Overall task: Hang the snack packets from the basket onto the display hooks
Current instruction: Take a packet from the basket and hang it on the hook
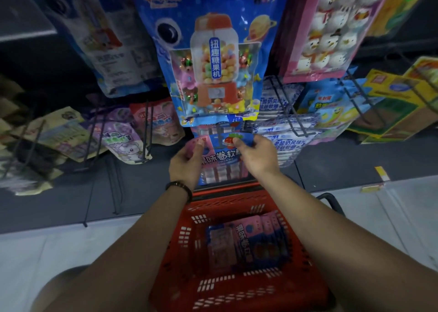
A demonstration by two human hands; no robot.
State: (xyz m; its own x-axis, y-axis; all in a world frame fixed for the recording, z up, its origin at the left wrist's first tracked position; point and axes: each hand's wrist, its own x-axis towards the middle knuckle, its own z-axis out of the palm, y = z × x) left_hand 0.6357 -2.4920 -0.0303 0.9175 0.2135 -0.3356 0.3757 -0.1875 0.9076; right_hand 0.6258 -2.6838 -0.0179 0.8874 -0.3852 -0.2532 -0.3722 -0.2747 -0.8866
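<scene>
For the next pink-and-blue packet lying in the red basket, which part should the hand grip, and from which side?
Grip the packet by its top header edge, the end pointing toward the rack, coming straight down from above. It lies flat on others in the open-topped red basket, so only the upper face and edges are free, and the header is what meets the hook.

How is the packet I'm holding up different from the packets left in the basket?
The held packet is upright, pinched at its top corners by the left hand and right hand at the display; the basket packets lie flat, untouched, in the red basket. The held one is single; the basket holds several, overlapping. All show the same blue-and-pink design.
</scene>
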